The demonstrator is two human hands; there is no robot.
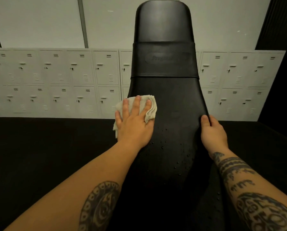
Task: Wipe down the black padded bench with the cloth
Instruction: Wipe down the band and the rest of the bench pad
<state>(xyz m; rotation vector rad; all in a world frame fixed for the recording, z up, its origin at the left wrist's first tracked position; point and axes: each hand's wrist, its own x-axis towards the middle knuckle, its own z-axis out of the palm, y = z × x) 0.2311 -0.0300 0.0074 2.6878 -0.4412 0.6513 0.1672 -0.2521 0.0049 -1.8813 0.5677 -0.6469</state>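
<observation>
The black padded bench (172, 104) runs away from me up the middle of the view, its far end rounded. A folded beige cloth (152, 106) lies on the pad's left edge, partly hanging over the side. My left hand (134, 124) presses flat on the cloth with fingers spread. My right hand (212, 130) grips the bench's right edge, thumb on top and fingers hidden underneath. Small water droplets (162, 144) dot the pad between my hands and nearer to me.
A wall of pale grey lockers (56, 80) stands behind the bench on both sides. The floor (47, 147) around the bench is black. A dark wall or curtain (279, 22) fills the far right.
</observation>
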